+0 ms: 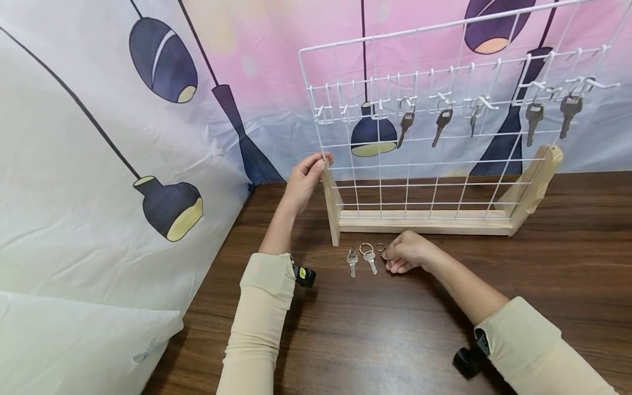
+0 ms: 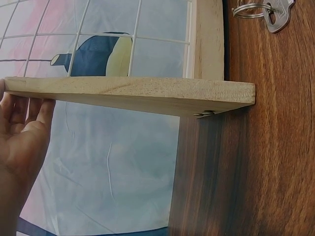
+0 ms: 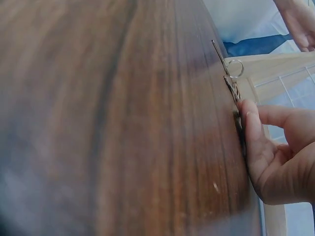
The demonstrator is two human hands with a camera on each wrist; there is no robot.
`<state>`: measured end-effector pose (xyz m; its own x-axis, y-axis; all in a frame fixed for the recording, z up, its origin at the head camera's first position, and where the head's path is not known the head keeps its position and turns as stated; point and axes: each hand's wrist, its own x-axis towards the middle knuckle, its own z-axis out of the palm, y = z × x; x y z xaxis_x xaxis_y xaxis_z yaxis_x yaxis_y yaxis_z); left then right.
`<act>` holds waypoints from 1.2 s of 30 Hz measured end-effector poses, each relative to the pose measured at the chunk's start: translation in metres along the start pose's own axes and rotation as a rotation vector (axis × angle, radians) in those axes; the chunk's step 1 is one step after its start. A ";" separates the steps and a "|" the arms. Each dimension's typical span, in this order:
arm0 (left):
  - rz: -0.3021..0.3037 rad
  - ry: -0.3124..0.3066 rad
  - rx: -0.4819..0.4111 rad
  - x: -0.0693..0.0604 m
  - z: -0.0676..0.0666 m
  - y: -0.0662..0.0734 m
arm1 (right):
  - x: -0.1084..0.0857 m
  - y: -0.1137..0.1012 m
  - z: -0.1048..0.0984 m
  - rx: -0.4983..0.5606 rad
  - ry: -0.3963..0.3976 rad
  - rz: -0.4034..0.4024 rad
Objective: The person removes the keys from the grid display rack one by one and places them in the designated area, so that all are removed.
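A white wire grid rack [image 1: 406,164] with a wooden stand [image 1: 424,225] stands on the table. My left hand [image 1: 302,184] grips the top of its left wooden upright [image 2: 147,88], with fingertips against the board in the left wrist view. Down on the tabletop in front of the base, my right hand [image 1: 410,252] pinches a key [image 1: 384,254] with a ring, mostly hidden by the fingers. Beside it lie a key on a large ring [image 1: 370,258] and another key [image 1: 352,260]. In the right wrist view, thumb and index finger of the right hand [image 3: 280,152] meet low at the table surface.
Several keys hang from the grid's hooks, among them one key [image 1: 406,129] near the middle and one key [image 1: 570,112] at the far right. Hooks at the left [image 1: 323,113] carry no keys. A printed cloth [image 1: 276,71] hangs behind the brown table [image 1: 355,334].
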<state>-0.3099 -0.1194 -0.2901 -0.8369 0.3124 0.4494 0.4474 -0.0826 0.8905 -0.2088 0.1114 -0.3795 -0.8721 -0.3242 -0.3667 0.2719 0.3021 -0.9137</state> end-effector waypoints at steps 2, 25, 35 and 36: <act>0.004 -0.001 -0.002 0.000 0.000 0.000 | 0.000 0.001 0.001 -0.022 0.010 0.002; 0.001 0.011 -0.020 0.001 0.000 0.003 | -0.007 -0.010 0.008 -0.398 0.225 -0.044; -0.001 0.018 -0.027 0.001 0.002 0.002 | -0.042 -0.067 -0.012 -0.616 0.609 -0.392; -0.001 0.018 -0.030 0.001 0.002 0.001 | -0.045 -0.073 -0.012 -0.608 0.659 -0.429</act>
<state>-0.3094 -0.1178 -0.2885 -0.8428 0.2958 0.4496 0.4371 -0.1110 0.8925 -0.1945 0.1150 -0.2940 -0.9497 -0.0063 0.3130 -0.2137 0.7437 -0.6334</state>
